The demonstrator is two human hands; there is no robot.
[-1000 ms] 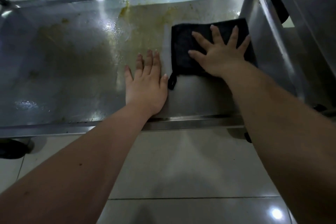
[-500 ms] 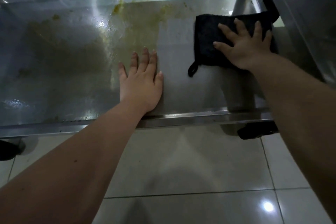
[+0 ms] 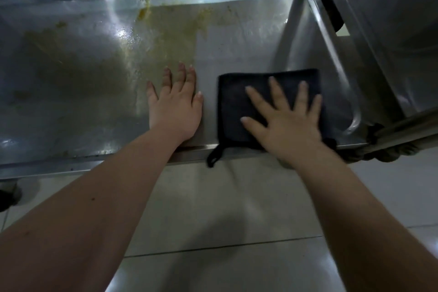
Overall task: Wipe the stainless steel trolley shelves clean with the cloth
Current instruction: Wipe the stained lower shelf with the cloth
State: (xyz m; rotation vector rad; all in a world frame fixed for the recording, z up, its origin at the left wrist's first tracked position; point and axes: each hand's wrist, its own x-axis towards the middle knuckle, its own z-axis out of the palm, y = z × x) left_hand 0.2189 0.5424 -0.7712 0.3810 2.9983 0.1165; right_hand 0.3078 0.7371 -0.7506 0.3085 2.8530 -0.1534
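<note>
Cloth [image 3: 237, 102] now at grimy shelf [image 3: 71, 106] front under spread right hand [image 3: 286, 123], left hand [image 3: 176, 111] flat alongside.

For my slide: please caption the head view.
Wiping: right hand presses dark cloth on trolley shelf; left hand rests flat beside.

- No writing, label, brand, number or sign can be read on the trolley shelf [image 3: 71, 102], or on the dark cloth [image 3: 234, 106] at its right end.
</note>
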